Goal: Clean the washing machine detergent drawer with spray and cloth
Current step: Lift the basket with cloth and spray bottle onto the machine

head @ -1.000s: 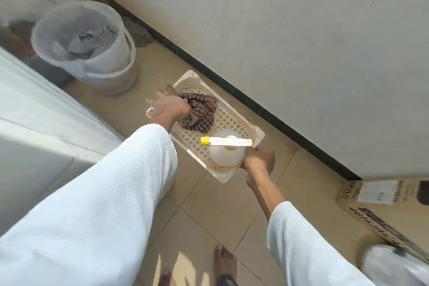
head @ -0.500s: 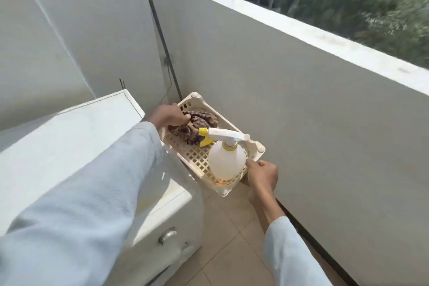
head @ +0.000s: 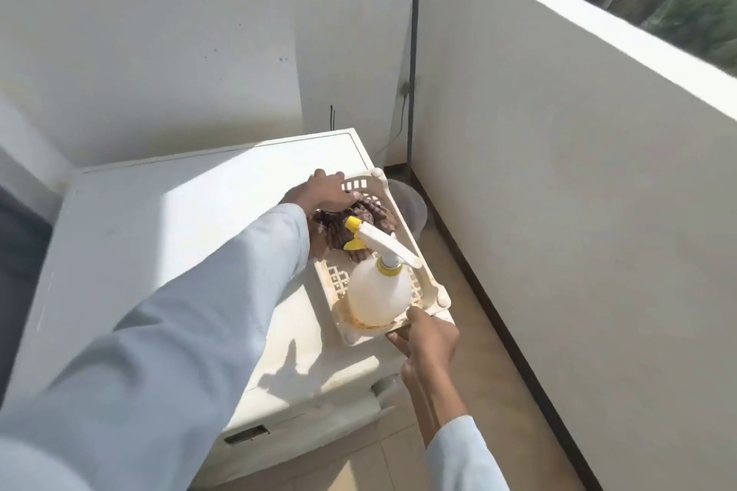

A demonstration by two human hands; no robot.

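A cream plastic basket (head: 432, 283) rests on the right edge of the white washing machine's top (head: 167, 227). Inside it stands a white spray bottle (head: 379, 297) with a yellow nozzle, and behind that lies a crumpled brown checked cloth (head: 373, 213). My left hand (head: 319, 191) grips the basket's far end, fingers over the rim. My right hand (head: 428, 339) grips the near end, thumb on the rim. The machine's front panel (head: 303, 419) shows below, with a slot at its left; the detergent drawer cannot be made out.
A low white parapet wall (head: 578, 191) runs along the right, leaving a narrow strip of tiled floor (head: 470, 391) beside the machine. A translucent bucket (head: 414, 207) sits on the floor behind the basket. A dark pole (head: 412, 64) leans in the corner.
Both hands lifted the basket with bottle and cloth from the floor up and leftward; it now sits on the washing machine's top.
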